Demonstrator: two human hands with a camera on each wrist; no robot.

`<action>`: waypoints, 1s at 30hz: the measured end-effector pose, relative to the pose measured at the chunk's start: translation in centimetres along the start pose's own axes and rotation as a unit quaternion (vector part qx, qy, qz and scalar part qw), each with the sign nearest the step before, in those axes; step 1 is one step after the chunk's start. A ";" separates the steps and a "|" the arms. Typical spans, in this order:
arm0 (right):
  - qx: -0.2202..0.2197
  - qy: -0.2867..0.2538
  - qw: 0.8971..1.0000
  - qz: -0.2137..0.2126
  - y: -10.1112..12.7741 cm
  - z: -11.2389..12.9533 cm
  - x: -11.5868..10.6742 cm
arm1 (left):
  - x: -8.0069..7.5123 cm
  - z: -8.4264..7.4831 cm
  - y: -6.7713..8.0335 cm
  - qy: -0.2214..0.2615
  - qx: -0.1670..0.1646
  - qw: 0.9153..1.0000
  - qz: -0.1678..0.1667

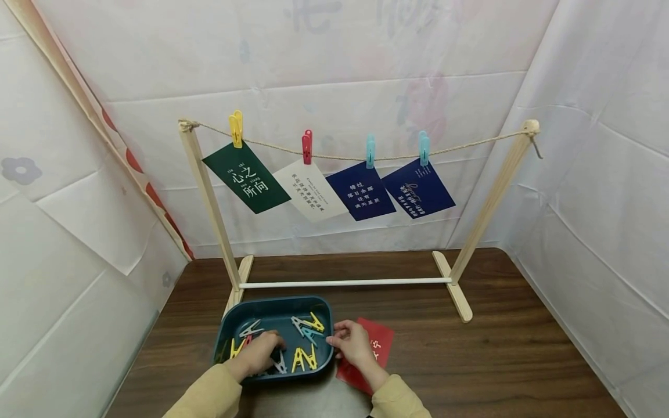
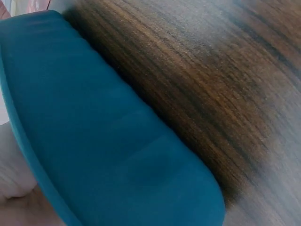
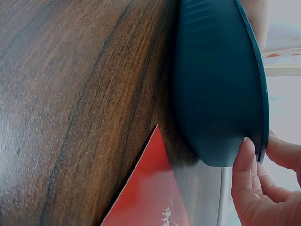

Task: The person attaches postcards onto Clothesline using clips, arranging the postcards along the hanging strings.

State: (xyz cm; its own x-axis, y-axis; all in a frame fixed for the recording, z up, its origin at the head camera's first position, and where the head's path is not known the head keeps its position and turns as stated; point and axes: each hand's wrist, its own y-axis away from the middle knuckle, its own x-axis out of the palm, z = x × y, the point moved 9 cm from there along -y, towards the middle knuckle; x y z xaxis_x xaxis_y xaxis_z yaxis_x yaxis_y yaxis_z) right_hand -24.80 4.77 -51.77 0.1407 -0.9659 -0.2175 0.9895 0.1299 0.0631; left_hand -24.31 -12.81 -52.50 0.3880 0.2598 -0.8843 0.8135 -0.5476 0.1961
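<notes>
A dark teal plastic basin (image 1: pixel 272 312) stands at the front left, with several clothespins in yellow, grey, blue and red inside. My left hand (image 1: pixel 261 351) reaches over its near rim, fingers bent down among the pins beside a grey clothespin (image 1: pixel 280 363); I cannot tell whether they hold one. Yellow clothespins (image 1: pixel 305 358) lie to the right of it. On the basin's right side my right hand (image 3: pixel 268 193) pinches the rim between thumb and fingers. Under the right wrist, a red card (image 1: pixel 381 337) with white writing lies on the table.
Behind the basin stands a wooden frame (image 1: pixel 488 203) with a white crossbar (image 1: pixel 345 283) and a twine line (image 1: pixel 334 157). From it hang a green card (image 1: pixel 248 180), a white card (image 1: pixel 309 194) and two blue cards (image 1: pixel 360 194), each held by a clothespin. White cloth (image 1: pixel 334 52) surrounds the table.
</notes>
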 end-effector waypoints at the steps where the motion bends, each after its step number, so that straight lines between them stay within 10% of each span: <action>1: 0.001 0.000 1.000 0.000 0.0 0.0 0.0 | -0.1 -0.1 0.1 0.001 0.002 1.000 0.000; 20: -0.026 -0.020 0.999 -0.002 0.2 0.1 0.0 | 0.0 -0.2 0.1 -0.029 0.012 0.999 -0.006; 30: 0.008 -0.012 1.000 -0.002 0.1 -0.3 0.0 | -1.3 -1.2 0.5 0.033 0.041 0.998 -0.017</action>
State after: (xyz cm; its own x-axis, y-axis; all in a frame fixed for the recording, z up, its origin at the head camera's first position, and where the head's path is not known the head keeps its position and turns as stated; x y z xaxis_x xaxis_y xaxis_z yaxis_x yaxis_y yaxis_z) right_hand -24.73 4.83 -52.11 0.1348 -0.9715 -0.1950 0.9895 0.1216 0.0782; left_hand -23.92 -12.49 -50.75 0.3908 0.3293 -0.8596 0.7890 -0.6008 0.1286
